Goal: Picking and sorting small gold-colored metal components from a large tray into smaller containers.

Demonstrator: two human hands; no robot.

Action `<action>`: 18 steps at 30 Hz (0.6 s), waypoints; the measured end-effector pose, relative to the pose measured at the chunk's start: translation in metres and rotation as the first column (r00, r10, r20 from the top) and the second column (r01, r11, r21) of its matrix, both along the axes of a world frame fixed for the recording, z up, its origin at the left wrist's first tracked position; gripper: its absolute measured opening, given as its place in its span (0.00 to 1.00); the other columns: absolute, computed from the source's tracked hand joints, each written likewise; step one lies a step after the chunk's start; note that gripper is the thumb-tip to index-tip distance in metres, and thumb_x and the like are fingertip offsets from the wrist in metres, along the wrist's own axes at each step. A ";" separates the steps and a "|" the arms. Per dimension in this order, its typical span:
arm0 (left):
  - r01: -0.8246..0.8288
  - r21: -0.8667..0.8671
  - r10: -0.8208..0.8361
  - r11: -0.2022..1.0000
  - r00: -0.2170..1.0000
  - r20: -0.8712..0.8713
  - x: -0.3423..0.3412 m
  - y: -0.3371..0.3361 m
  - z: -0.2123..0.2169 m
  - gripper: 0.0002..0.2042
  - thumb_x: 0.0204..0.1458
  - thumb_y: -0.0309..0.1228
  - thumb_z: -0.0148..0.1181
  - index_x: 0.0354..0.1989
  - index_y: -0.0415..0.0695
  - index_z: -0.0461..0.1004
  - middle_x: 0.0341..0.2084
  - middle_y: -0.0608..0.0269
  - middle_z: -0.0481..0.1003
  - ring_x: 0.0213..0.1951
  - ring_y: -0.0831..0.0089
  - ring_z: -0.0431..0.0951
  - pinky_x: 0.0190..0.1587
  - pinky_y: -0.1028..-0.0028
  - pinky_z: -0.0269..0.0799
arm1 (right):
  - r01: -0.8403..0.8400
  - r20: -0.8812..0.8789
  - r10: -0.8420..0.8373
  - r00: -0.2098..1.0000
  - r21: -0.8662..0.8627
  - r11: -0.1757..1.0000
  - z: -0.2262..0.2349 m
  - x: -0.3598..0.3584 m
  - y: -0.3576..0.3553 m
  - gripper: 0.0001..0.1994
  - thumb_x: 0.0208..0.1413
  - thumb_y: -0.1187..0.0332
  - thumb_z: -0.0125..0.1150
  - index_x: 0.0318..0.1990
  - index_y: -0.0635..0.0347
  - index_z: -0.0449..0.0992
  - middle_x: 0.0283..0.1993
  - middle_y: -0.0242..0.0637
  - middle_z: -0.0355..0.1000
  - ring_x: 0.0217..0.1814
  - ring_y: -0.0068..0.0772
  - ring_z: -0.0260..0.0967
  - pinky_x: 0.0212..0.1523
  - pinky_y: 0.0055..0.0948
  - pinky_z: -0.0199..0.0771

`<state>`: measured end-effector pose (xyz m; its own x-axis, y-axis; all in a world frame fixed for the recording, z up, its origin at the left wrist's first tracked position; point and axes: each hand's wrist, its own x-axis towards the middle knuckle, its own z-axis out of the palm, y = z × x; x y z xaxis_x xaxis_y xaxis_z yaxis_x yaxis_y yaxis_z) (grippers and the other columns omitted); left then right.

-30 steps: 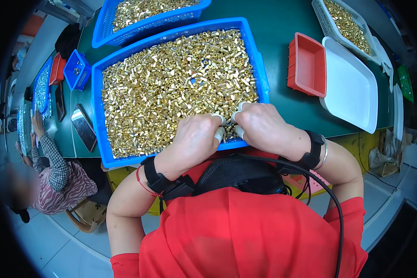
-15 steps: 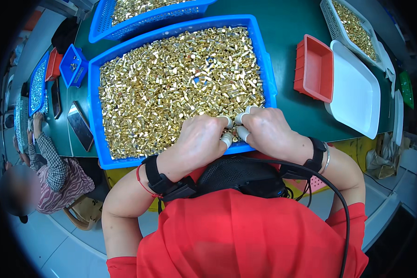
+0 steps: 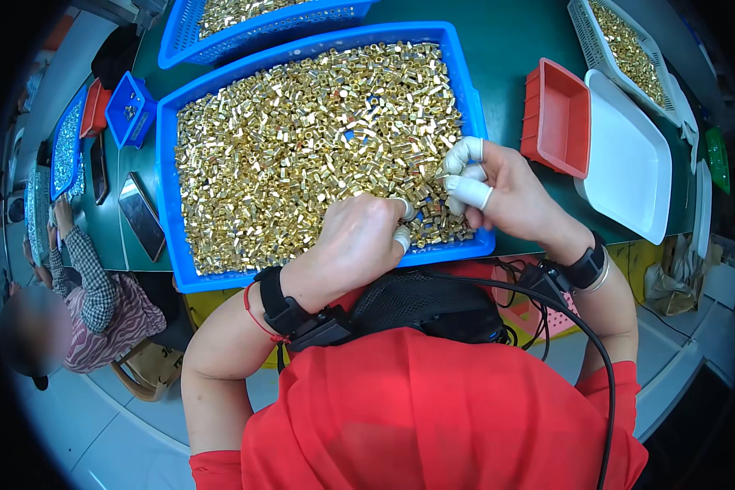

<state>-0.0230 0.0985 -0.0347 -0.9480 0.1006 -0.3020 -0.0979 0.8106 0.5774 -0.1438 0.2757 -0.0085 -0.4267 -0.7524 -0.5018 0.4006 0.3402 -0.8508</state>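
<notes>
A large blue tray [image 3: 165, 163] in front of me holds a deep layer of small gold-coloured metal pieces [image 3: 302, 139], short and tube-like. My left hand [image 3: 359, 237] is over the tray's near side, fingers curled down among the pieces; white finger cots cover its thumb and fingertip. Whatever its fingertips hold is hidden. Turned palm inward, my right hand [image 3: 506, 188] is at the tray's right side, its cot-covered fingers and thumb bent together over the pieces. Anything between those fingertips is too small to make out. Patches of blue tray bottom show near both hands.
Right of the tray stand a red bin [image 3: 557, 118], a white tray [image 3: 629, 155] and a white basket [image 3: 621, 49] of gold pieces. Behind is a blue basket [image 3: 261, 37]. At left are a phone [image 3: 141, 219], a small blue bin [image 3: 129, 110] and a seated co-worker [image 3: 110, 318].
My right hand has moved up and right, away from my left hand, and turned its palm inward. My left hand stays nearly in place. The tray has shifted slightly.
</notes>
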 end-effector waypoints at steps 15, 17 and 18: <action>-0.550 0.778 0.304 0.305 0.830 0.467 0.016 -0.035 0.002 0.05 0.44 0.27 0.57 0.28 0.40 0.76 0.18 0.60 0.75 0.16 0.70 0.72 0.20 0.73 0.66 | -0.327 -0.828 0.375 0.417 0.249 0.912 -0.013 0.032 -0.011 0.05 0.48 0.72 0.59 0.24 0.64 0.75 0.23 0.40 0.73 0.25 0.41 0.72 0.26 0.38 0.70; -0.551 0.821 0.259 0.149 0.823 0.505 0.019 -0.036 0.007 0.05 0.45 0.27 0.57 0.29 0.40 0.76 0.18 0.62 0.74 0.17 0.73 0.71 0.20 0.76 0.64 | -0.343 -0.861 0.459 0.219 0.373 0.862 -0.022 0.031 -0.014 0.04 0.46 0.72 0.59 0.24 0.63 0.75 0.23 0.44 0.72 0.26 0.45 0.72 0.27 0.40 0.70; -0.549 0.836 0.200 -0.018 0.817 0.541 0.021 -0.036 0.010 0.06 0.45 0.26 0.57 0.30 0.40 0.76 0.19 0.64 0.74 0.17 0.77 0.70 0.19 0.79 0.63 | -0.337 -0.861 0.495 0.116 0.435 0.835 -0.026 0.032 -0.016 0.04 0.45 0.72 0.59 0.24 0.62 0.76 0.23 0.45 0.71 0.27 0.47 0.72 0.28 0.41 0.70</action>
